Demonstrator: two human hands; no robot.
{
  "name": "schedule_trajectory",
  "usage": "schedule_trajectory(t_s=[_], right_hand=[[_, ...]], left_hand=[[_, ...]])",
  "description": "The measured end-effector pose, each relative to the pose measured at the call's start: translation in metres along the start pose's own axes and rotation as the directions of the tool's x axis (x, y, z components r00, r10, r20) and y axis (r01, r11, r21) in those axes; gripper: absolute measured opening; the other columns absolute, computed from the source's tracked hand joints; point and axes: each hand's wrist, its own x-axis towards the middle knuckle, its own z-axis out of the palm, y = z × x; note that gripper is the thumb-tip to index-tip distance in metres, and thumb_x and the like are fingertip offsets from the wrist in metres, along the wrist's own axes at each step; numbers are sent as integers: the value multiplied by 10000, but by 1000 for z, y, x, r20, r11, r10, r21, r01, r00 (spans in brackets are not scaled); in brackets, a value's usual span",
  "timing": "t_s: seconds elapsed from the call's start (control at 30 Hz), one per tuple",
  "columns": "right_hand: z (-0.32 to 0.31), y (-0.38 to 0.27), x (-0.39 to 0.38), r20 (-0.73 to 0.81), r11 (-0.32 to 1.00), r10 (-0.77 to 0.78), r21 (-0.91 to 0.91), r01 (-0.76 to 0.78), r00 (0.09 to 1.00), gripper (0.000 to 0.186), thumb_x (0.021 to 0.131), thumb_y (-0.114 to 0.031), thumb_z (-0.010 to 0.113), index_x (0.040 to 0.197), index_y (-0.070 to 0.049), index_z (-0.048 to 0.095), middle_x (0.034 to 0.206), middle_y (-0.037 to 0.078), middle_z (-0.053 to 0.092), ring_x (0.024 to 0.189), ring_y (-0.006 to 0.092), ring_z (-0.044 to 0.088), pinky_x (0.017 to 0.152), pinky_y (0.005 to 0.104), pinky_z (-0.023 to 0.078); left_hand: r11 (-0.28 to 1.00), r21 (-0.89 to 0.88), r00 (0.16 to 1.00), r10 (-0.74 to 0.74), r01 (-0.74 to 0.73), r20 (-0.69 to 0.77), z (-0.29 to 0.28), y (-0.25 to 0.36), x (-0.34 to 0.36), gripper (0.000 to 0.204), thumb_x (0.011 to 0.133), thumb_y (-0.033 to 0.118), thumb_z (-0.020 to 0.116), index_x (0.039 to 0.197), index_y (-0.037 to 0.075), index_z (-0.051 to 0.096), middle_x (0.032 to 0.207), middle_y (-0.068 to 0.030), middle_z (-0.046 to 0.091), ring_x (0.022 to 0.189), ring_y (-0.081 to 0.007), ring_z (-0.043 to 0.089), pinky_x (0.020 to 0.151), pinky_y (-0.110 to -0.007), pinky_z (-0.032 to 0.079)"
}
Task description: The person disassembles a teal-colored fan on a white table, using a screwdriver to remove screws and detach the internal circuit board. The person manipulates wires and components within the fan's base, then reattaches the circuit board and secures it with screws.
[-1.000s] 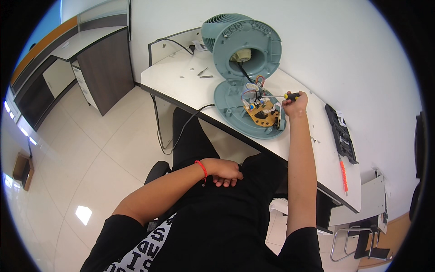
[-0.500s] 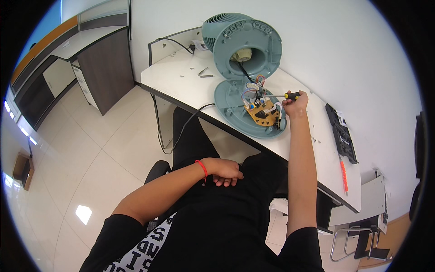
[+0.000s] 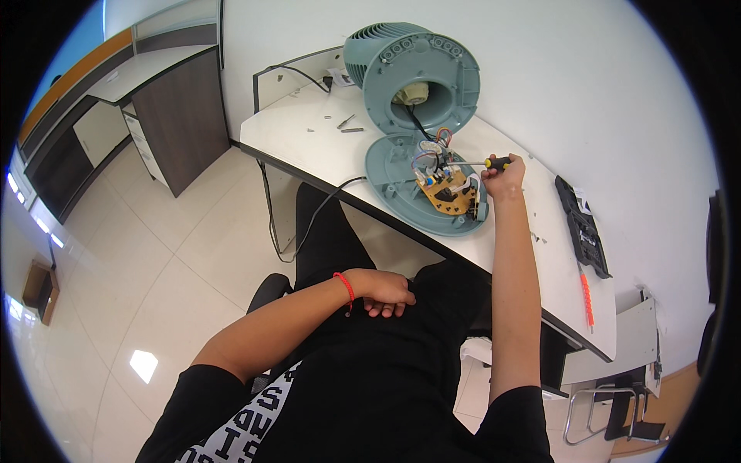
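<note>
My right hand (image 3: 503, 179) is closed around the black-and-yellow handle of a screwdriver (image 3: 474, 163). Its metal shaft points left, with the tip among parts at the top of a tan circuit board (image 3: 448, 194); exact contact there is too small to tell. Wires and small components crowd the board, which lies on a round grey-green base cover (image 3: 386, 174). Behind it a grey-green, slatted appliance housing (image 3: 457, 85) lies on its side, its round opening facing me, and a dark cable links the two. On my lap rests my left hand (image 3: 384, 289), empty, its fingers loosely bent.
On the white desk (image 3: 309, 150), small bits (image 3: 352, 130) lie left of the housing. Rightward are a black tool case (image 3: 580, 226), an orange-handled tool (image 3: 587, 299) and a few tiny pieces. A power cord (image 3: 309, 212) hangs off the front edge. A chair (image 3: 617, 413) stands lower right.
</note>
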Motion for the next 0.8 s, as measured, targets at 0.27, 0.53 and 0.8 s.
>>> schedule_trajectory(t_s=[0.27,0.53,0.8], right_hand=[[1,0,-1,-11,1000,3,3,-3,1000,310,912,-355,414,952,-53,474,798,72,607,499,128,381,527,304,367],[1,-1,-2,-23,1000,4,4,-4,1000,301,912,-355,412,952,-64,474,795,67,607,508,123,387,528,295,367],[1,-3,-3,-5,1000,11,24,-11,1000,271,927,-330,419,992,-69,455,822,98,608,507,141,385,518,305,353]], left_hand=[[1000,24,1000,-7,7,-12,0,2,-3,412,979,332,432,915,-15,645,612,-46,597,408,-158,546,393,-309,445],[1000,7,1000,-2,3,-2,0,2,-2,409,975,325,434,914,-19,646,619,-54,601,405,-164,549,391,-315,449],[1000,5,1000,-12,12,-3,1,0,0,423,979,337,429,896,-19,641,599,-59,597,402,-173,555,389,-316,454]])
